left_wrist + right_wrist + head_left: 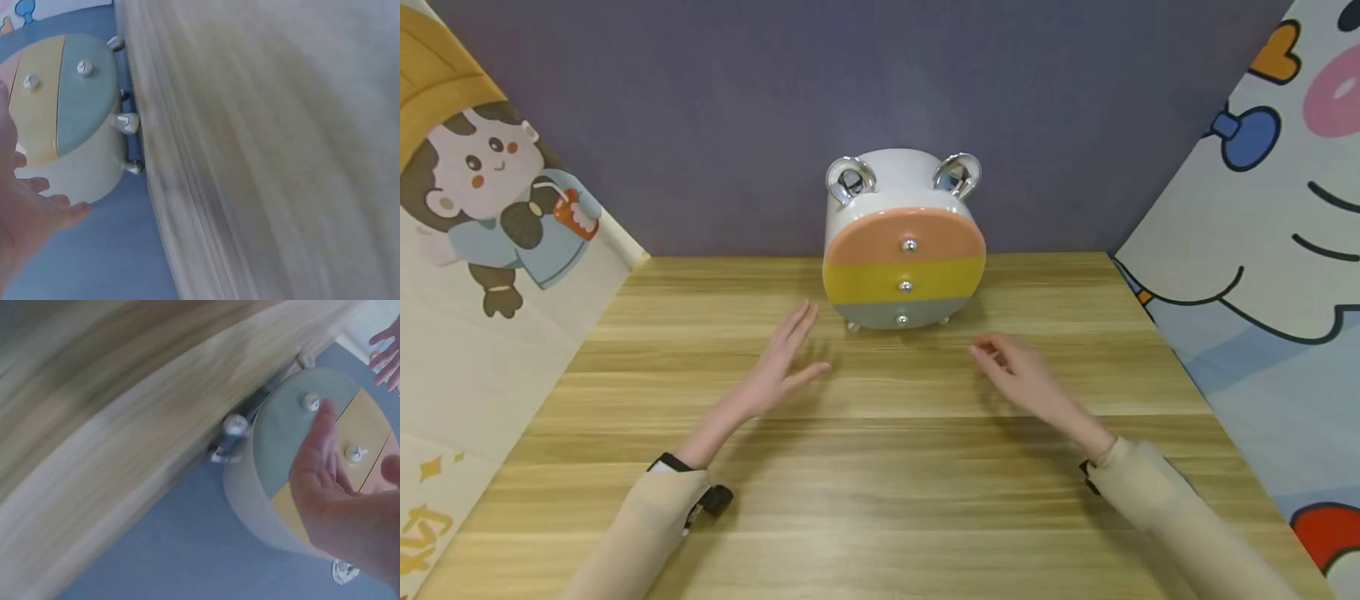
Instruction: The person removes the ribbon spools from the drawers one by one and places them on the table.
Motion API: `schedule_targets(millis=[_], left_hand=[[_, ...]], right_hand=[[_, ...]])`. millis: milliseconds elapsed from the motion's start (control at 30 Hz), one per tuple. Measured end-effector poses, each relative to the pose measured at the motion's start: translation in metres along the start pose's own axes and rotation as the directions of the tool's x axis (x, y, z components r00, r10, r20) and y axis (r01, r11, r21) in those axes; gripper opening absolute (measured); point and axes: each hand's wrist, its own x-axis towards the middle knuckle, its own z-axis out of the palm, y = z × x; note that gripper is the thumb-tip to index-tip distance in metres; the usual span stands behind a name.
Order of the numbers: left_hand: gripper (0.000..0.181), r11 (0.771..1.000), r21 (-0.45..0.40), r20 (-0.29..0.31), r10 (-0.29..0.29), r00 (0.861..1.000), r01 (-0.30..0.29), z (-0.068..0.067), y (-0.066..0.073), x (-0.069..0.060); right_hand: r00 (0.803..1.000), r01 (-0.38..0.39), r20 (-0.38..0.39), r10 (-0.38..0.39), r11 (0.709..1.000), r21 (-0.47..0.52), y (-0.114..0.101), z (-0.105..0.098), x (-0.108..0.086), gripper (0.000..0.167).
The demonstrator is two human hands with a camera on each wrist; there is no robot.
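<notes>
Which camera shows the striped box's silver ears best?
The head view: both ears show, atop the box. The right wrist view catches only part of one, near its bottom edge; the left wrist view cuts the box off and shows neither.

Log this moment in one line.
left hand: empty, clear of box | right hand: empty, loosely curled, clear of box | box: upright on table | drawers: all closed
</notes>
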Motion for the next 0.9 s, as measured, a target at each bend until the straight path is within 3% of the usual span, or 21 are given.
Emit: schedule_targets(millis=[67,133,233,333,400,700,900], left_hand=[[0.077,0.997,-0.079,-0.01,-0.018,1.0,0.017,-0.004,-0.003,0.005],[0.069,0.989,-0.145,-0.027,-0.028,0.999,0.024,-0.009,-0.007,0.01],[0.061,0.976,-0.216,-0.078,-0.039,0.996,0.022,-0.016,-0.011,0.02],[0.057,0.972,-0.236,-0.143,-0.034,0.989,-0.001,-0.024,-0.013,0.032],[0.055,0.97,-0.243,-0.177,-0.026,0.984,-0.018,-0.028,-0.013,0.041],[0.058,0.97,-0.23,-0.243,0.025,0.97,-0.083,-0.04,-0.007,0.079],[0.065,0.974,-0.212,-0.25,0.024,0.968,-0.079,-0.041,-0.009,0.098]], right_hand=[[0.999,-0.039,0.039,0.035,0.99,0.132,-0.006,0.003,0.005,0.044],[0.994,-0.09,0.082,0.071,0.963,0.254,-0.012,0.006,0.012,0.045],[0.981,-0.178,0.138,0.133,0.902,0.393,-0.026,0.01,0.023,0.05],[0.971,-0.227,0.179,0.158,0.844,0.486,-0.039,0.011,0.033,0.055],[0.97,-0.231,0.193,0.149,0.817,0.528,-0.048,0.011,0.04,0.056],[0.971,-0.232,0.181,0.153,0.771,0.594,-0.07,0.004,0.07,0.063],[0.963,-0.268,0.217,0.163,0.693,0.67,-0.078,0.002,0.086,0.065]])
